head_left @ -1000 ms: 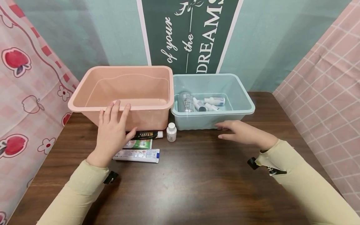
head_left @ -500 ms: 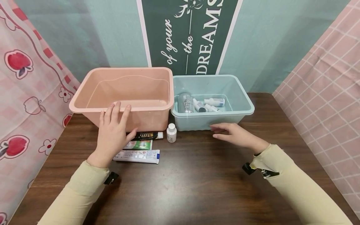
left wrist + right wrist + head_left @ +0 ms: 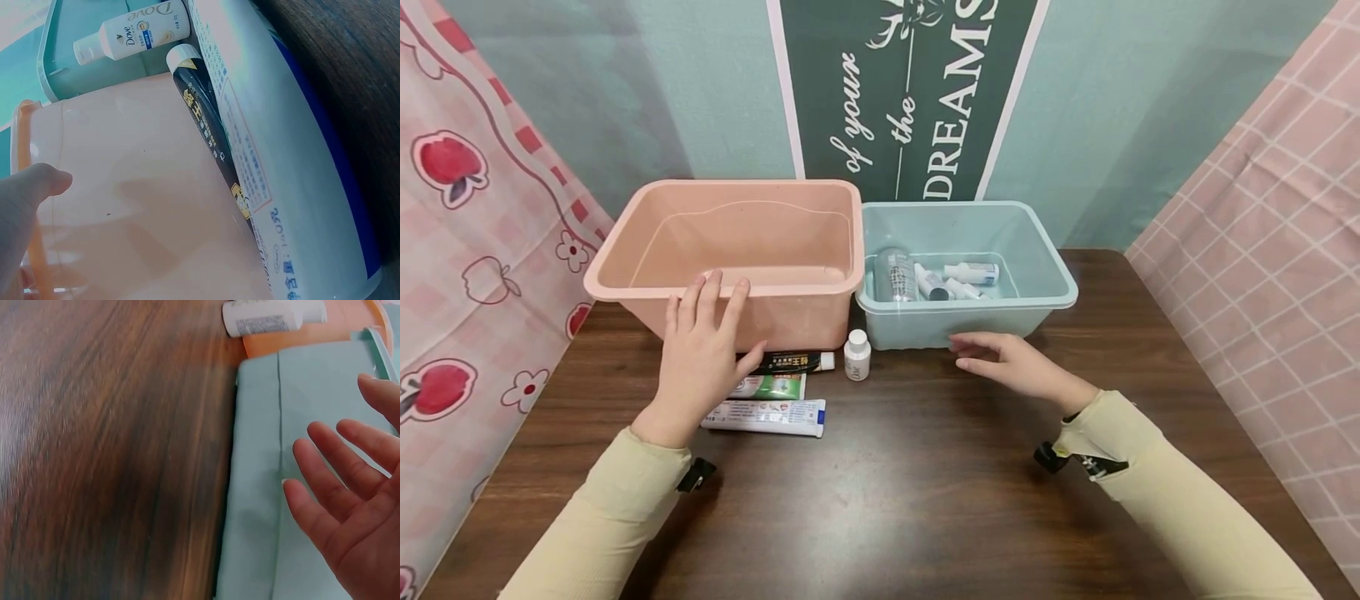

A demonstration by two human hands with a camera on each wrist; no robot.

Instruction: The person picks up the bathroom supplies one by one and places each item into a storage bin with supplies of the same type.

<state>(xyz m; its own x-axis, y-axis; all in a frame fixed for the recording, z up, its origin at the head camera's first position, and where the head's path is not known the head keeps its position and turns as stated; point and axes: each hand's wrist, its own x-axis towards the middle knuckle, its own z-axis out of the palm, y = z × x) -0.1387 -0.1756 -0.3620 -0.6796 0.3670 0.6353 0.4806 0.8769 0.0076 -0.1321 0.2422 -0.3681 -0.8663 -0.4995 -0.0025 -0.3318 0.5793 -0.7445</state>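
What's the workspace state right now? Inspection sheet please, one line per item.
Surface: dark wooden table, bare in front.
Job's things: pink plastic bin, nothing seen inside; pale blue plastic bin beside it, holding several small bottles; small white bottle upright before the bins.
Clutter: black tube, green tube and white-and-blue tube lying by the pink bin.
Hands: left hand flat against the pink bin's front; right hand open, near the blue bin's front.
Cables: nothing seen.
Surroundings: teal wall, green banner, pink patterned cloths at the sides.
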